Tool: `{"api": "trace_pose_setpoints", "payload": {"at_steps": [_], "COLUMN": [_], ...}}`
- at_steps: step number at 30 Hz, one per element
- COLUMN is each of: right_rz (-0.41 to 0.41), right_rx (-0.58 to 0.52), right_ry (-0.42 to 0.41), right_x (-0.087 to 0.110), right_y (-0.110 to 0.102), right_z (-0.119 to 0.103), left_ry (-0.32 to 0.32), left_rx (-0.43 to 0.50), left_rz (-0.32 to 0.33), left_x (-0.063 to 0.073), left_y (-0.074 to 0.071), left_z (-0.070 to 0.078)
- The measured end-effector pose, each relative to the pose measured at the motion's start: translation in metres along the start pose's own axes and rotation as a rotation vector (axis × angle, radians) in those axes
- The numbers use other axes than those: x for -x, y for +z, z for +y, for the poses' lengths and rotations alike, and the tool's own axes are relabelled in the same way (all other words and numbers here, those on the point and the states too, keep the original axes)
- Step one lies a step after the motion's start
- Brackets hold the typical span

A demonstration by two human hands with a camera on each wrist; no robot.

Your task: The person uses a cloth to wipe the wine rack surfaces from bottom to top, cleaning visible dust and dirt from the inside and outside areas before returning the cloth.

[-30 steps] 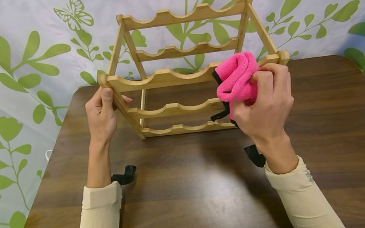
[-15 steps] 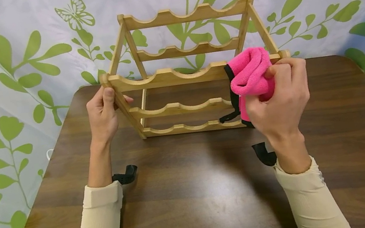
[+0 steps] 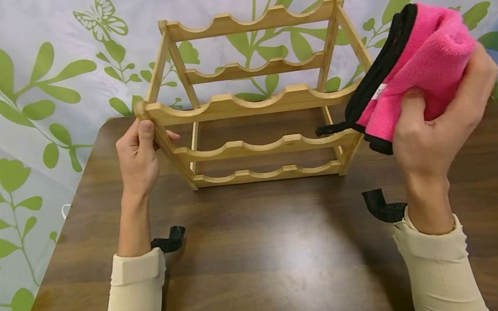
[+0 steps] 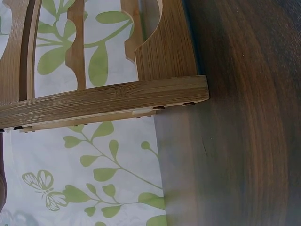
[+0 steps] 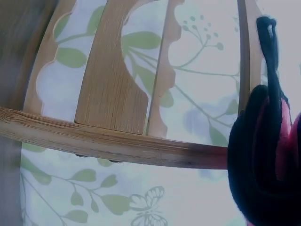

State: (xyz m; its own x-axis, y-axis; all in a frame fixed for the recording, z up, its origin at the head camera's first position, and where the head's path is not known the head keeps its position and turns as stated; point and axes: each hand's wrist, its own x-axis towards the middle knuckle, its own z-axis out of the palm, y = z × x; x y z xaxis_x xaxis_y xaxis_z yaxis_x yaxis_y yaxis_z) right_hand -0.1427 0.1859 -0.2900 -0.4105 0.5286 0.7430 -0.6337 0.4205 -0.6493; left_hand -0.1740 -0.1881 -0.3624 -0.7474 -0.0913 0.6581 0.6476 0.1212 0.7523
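Observation:
A light wooden wine rack [image 3: 223,108] with scalloped rails stands on the table. My left hand [image 3: 136,156] grips its front left post, thumb in front and fingertips showing behind. Raised at the rack's right side, my right hand [image 3: 439,116] holds a folded pink cloth [image 3: 428,54] with black edging, a small white tag and a black loop. In this view the cloth hides the rack's upper front right corner. The left wrist view shows a rack post [image 4: 108,98] close up. In the right wrist view, the cloth's black edging [image 5: 240,155] overlaps one end of another post [image 5: 164,153].
Behind the brown wooden table [image 3: 268,263] hangs a white backdrop [image 3: 36,26] printed with green leaves and butterflies. A black wrist mount [image 3: 171,240] sits by the left wrist, and a second black mount [image 3: 383,208] by the right.
My right hand has carried the cloth rightward along the front top rail, then up past the right corner, turning it over. The left hand and rack stay in place.

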Motion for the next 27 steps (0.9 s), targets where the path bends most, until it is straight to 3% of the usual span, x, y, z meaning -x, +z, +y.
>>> {"api": "trace_pose_setpoints", "payload": {"at_steps": [8,12,16,22,27], "right_rz": [-0.343,-0.508,-0.652,-0.744,-0.789], "right_rx": [0.136,0.141,0.105,-0.038,-0.136], "right_ry": [0.036,0.129,0.14,0.117,0.224], "right_x": [-0.004,-0.01,-0.018,-0.027,-0.031], "right_y": [-0.017,-0.029,-0.04,-0.046,-0.049], "right_z": [0.015,0.019,0.025,0.04,0.046], "left_ry": [0.0,0.004,0.007,-0.003,-0.002], "left_rx": [0.01,-0.005,-0.044,-0.058,-0.057], "left_rz": [-0.002,-0.004,0.01,0.04,0.045], "left_x": [0.0,0.001,0.001,0.002,0.002], "left_y": [-0.001,-0.001,0.002,0.004,0.007], "left_z": [0.0,0.001,0.003,0.006,0.005]}}
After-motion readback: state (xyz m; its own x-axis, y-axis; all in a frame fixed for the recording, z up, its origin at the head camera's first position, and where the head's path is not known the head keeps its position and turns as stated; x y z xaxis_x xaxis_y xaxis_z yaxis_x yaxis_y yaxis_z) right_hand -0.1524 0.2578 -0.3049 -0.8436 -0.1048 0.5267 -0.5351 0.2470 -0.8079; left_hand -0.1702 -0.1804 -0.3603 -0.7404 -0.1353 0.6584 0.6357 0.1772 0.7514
